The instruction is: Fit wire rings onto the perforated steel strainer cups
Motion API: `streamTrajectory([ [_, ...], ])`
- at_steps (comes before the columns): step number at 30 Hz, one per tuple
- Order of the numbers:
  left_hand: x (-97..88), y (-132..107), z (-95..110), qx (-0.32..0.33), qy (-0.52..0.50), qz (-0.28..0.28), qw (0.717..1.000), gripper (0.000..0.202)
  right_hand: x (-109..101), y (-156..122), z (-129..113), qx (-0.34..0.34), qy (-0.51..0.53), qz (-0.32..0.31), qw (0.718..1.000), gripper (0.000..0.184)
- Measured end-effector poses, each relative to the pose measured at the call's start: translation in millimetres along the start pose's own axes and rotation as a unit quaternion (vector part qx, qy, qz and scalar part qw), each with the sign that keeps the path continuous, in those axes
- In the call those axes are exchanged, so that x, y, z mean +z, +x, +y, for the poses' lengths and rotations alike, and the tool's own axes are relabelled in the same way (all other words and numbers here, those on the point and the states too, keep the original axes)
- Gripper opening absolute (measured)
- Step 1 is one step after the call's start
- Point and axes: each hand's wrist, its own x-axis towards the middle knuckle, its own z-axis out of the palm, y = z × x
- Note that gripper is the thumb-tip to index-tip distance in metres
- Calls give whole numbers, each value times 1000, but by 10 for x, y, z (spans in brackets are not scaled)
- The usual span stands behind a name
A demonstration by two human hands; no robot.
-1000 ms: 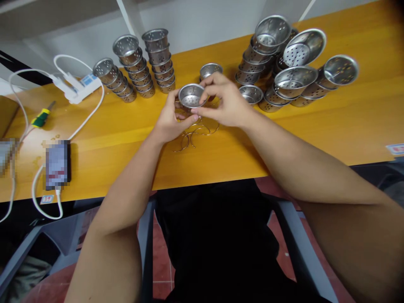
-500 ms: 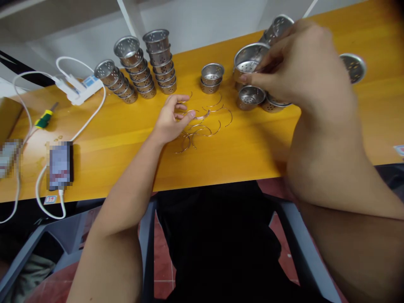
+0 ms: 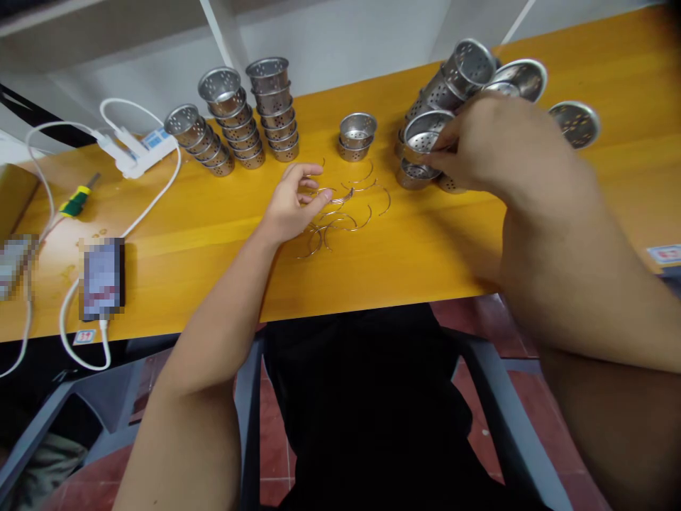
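Note:
Fingers of my right hand [image 3: 494, 149] pinch the near-right side of a perforated metal cup [image 3: 423, 128]. This cup sits in or just above the mouth of another perforated cup [image 3: 415, 177] on the table; whether it rests there I cannot tell. My left hand [image 3: 290, 206] lies on its side at the table's middle, fingers curled loosely and apart, holding nothing visible. Beside its thumb are thin curved wires [image 3: 343, 198], several of them scattered. Behind the held cup leans a taller stack of cups [image 3: 439, 89], partly covered by my right hand.
Three cup stacks [image 3: 242, 117] stand at the back left, and two nested cups [image 3: 357, 135] at the centre. More cups [image 3: 574, 124] lie at the right. On the left are a power strip [image 3: 143, 156], a screwdriver [image 3: 77, 202] and a phone [image 3: 101, 277] with white cables.
My right hand has come down and nearer with the cup, now at the lower cup's mouth. The leaning stack behind shows more. My left hand has barely moved.

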Motion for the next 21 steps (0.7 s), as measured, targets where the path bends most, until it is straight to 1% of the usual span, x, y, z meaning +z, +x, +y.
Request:
streamTrajectory([
  [1,4,-1,17,-2,-2,1,1000,44,44,-11,-14,6,-57,-15,998,18],
  [2,8,-3,33,-3,-3,2,1000,44,89,-25,-35,11,-99,-28,995,15],
  [3,9,-5,47,-4,-5,2,1000,43,135,-40,-57,15,-128,-40,991,24],
  [4,9,-7,57,-5,-6,0,1000,43,183,-53,-76,12,-130,-38,991,31],
  [7,2,-11,58,-1,-8,-6,1000,42,316,-69,-96,6,-97,-21,995,39],
  [10,-2,-10,30,12,-11,-7,1000,40,397,-54,-88,6,-79,-10,997,44],
  [13,5,-7,6,11,-10,-6,1000,40,427,-34,-91,1,-63,-20,998,45],
  [17,11,-8,3,13,-16,-10,1000,40,437,-21,-77,-7,-62,-33,998,40],
  [19,7,-8,5,16,-15,-12,1000,40,414,-17,-66,-22,-38,-3,999,40],
  [21,1,-10,4,21,-7,-15,1000,40,365,5,-88,-60,16,46,997,41],
])
